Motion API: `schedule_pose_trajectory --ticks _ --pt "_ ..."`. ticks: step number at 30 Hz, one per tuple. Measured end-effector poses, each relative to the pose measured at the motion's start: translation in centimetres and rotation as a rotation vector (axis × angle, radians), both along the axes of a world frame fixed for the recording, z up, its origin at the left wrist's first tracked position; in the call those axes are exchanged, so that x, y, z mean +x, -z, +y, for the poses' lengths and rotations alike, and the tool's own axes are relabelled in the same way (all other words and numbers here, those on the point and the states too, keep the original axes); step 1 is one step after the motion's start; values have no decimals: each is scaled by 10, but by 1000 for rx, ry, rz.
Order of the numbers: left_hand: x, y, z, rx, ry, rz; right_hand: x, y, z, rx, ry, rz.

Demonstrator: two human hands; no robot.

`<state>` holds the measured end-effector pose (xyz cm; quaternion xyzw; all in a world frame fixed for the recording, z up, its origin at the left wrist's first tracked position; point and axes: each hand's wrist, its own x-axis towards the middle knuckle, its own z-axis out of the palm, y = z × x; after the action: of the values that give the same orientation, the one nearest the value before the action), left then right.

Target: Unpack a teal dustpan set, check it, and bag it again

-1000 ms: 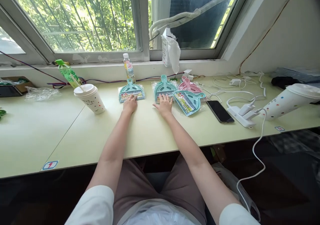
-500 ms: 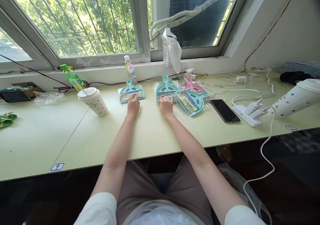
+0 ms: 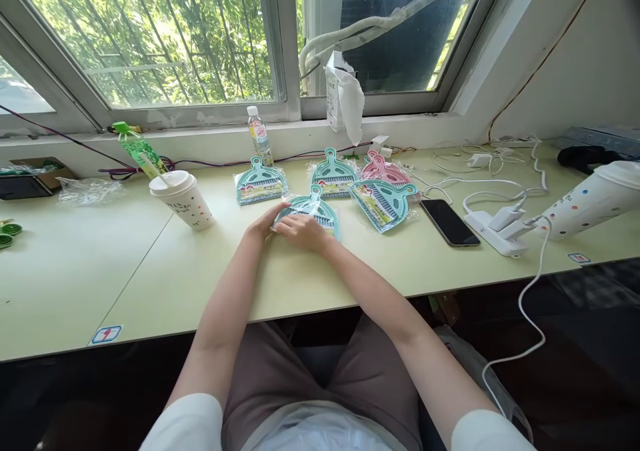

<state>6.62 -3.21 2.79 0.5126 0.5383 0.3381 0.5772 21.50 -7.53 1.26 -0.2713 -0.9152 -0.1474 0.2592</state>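
Note:
A teal mini dustpan-and-brush set (image 3: 325,212) in clear plastic lies in front of me, handle pointing away. My left hand (image 3: 267,221) grips its left corner, fingers closed around the edge. My right hand (image 3: 303,231) covers its near left part, fingers closed on the wrapper near the left fingertips; exactly what they pinch is hidden. Behind on the left is a second teal set (image 3: 261,185). Another teal set (image 3: 333,174) lies behind the held one. To its right are a tilted teal set (image 3: 384,203) and a pink set (image 3: 383,168), partly covered.
A white lidded cup (image 3: 186,201) stands left, with a green-capped bottle (image 3: 140,149) behind it. A clear bottle (image 3: 260,137) stands by the windowsill. On the right lie a black phone (image 3: 450,223), a power strip (image 3: 495,231) with cables and a large tilted cup (image 3: 595,194).
My right hand has brought a teal set from the middle group nearer and leftward. My left hand has left the left-hand set and taken this one's corner.

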Motion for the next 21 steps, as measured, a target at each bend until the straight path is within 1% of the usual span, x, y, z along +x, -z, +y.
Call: schedule_pose_trajectory --ticks 2,3,5,9,11,14,16,17,19,21 --pt "-1 -1 0 -120 -8 -167 0 -1 -1 0 20 -18" --pt "-1 -1 1 -145 -25 -245 0 -2 -1 -3 31 -22" --pt "-1 -1 5 -127 -103 -352 1 -5 0 -16 58 -12" --pt "-8 5 17 -41 -326 -624 3 -10 0 -82 146 3" --pt "-12 9 23 8 -418 -688 4 -11 0 -148 209 -12" --pt "-17 14 29 48 -509 -723 6 -10 4 -302 320 19" --pt "-18 15 30 72 -535 -730 7 -6 9 -427 387 146" --pt "-18 16 30 77 -535 -729 9 -4 13 -494 406 252" --pt "-17 16 29 79 -515 -725 12 2 23 -646 414 538" --pt "-16 15 28 75 -490 -721 16 8 33 -829 377 863"
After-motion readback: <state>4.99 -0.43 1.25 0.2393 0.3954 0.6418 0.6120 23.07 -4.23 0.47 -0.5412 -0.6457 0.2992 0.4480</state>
